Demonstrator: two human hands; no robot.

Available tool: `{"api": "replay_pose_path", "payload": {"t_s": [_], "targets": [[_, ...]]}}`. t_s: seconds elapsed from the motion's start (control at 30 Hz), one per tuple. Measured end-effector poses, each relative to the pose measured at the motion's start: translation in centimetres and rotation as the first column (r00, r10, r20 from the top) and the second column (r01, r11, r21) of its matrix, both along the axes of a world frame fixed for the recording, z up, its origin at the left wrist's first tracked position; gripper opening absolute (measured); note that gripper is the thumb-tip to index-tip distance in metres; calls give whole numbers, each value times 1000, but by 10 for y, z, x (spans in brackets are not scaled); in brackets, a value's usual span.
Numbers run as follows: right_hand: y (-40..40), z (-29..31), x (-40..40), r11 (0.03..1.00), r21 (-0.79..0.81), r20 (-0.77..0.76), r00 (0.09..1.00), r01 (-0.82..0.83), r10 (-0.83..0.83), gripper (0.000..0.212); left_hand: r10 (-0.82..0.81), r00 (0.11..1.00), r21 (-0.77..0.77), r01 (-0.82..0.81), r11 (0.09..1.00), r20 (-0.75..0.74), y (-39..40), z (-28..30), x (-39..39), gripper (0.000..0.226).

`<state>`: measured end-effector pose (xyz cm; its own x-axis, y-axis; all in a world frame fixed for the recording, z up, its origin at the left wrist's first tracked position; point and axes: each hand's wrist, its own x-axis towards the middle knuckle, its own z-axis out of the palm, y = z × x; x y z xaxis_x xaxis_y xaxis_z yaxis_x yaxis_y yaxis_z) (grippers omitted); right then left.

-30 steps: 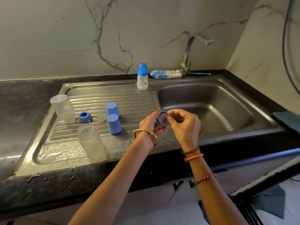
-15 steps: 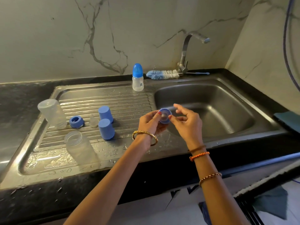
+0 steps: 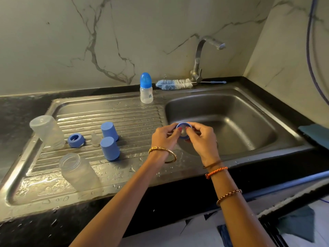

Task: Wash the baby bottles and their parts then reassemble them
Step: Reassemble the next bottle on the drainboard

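Over the near-left edge of the sink (image 3: pixel 277 122), both hands met on one blue collar ring (image 3: pixel 183 126), the left hand (image 3: pixel 164 137) pinching its left side and the right hand (image 3: pixel 202 138) its right, thumbs pressed into the opening where a clear teat appeared to sit, though that part was too small to be sure of; the ring lay tilted, its open face turned up and toward the person, so the push looked set to run along its short axis, straight through the hole. Well to the left, on the wet draining board (image 3: pixel 133 111), waited a second collar ring (image 3: pixel 76 140), two blue caps (image 3: pixel 109 131), a loose clear teat (image 3: pixel 95 139) and two open bottles (image 3: pixel 48 131), all nearer the left hand, while one finished bottle (image 3: pixel 146 90) stood by the brush (image 3: pixel 173 84) under the tap (image 3: pixel 201 56)
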<state>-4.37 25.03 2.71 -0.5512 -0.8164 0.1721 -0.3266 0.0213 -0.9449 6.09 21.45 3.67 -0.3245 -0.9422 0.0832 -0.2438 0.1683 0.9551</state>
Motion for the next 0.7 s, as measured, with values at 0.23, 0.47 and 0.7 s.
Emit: {"api": "replay_pose_path", "payload": {"t_s": [0.23, 0.47, 0.7], "targets": [[-9, -1, 1, 997, 22, 196, 978, -80, 74, 23, 16, 997, 15, -15, 1000, -80, -11, -3, 5, 20], [-13, -5, 10, 1000, -6, 40, 999, 23, -23, 15, 77, 996, -90, -80, 993, -36, -15, -9, 3, 21], [-10, -9, 15, 988, -80, -216, 966, 130, -145, 13, 23, 997, 56, -19, 998, -78, -11, -8, 4, 18]]}}
